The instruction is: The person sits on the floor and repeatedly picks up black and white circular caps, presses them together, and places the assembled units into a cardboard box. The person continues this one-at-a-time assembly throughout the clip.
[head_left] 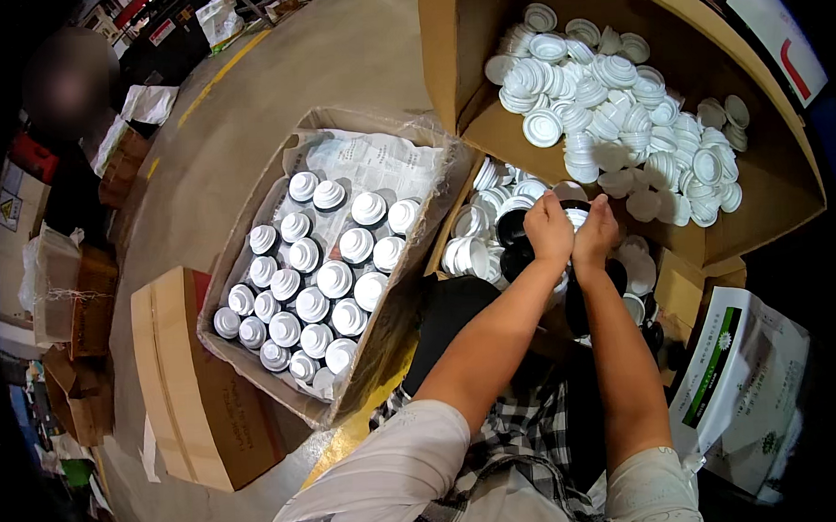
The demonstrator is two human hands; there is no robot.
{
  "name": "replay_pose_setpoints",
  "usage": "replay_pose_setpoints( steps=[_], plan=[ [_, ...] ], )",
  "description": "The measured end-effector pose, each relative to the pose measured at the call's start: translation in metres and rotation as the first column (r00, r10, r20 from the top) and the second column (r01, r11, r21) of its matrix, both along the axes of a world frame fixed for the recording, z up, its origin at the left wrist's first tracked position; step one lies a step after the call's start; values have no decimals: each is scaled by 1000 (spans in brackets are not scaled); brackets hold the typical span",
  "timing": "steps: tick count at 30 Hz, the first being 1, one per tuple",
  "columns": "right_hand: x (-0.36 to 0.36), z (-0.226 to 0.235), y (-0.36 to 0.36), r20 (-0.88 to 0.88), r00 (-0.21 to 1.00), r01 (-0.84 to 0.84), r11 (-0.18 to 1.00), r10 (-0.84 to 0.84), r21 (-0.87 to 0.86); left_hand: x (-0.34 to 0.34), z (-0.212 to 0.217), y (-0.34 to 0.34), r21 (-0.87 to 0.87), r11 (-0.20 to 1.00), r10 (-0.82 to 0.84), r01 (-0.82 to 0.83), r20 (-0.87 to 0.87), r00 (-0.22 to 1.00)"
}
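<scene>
My left hand and my right hand are close together in front of me, fingers curled around a round black part with white showing inside it. My palms and fingers hide much of it, so its exact kind is unclear. Directly beside my left hand are other round black parts. Under and around both hands, a smaller carton holds white plastic caps and more black pieces. Beyond them, a big open cardboard box contains a heap of white round lids.
To my left stands a lined carton with rows of white-capped dark containers on newspaper. A closed cardboard box is beyond it. A white printed package lies at my right. Another person is at the far left.
</scene>
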State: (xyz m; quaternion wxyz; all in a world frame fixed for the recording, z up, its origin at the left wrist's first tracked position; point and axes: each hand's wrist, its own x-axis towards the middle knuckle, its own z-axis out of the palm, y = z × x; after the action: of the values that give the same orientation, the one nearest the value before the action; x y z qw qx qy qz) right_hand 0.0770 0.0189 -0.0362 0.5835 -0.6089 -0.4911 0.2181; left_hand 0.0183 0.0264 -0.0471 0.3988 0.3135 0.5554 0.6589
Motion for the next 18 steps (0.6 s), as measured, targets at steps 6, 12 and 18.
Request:
replay_pose_setpoints(
  steps=[6, 12, 18],
  plan=[
    [-8, 16, 2, -211, 974, 65, 991, -88, -114, -4, 9, 3, 101, 993, -47, 62, -150, 988],
    [-10, 57, -17, -651, 639, -593, 802, 410, -77, -149, 6, -7, 339, 915, -301, 221, 207, 931],
    [-11, 74, -29, -596, 727, -564, 792, 341, -234, -424, -75, -4, -233, 883, 371, -407, -184, 910]
  ],
)
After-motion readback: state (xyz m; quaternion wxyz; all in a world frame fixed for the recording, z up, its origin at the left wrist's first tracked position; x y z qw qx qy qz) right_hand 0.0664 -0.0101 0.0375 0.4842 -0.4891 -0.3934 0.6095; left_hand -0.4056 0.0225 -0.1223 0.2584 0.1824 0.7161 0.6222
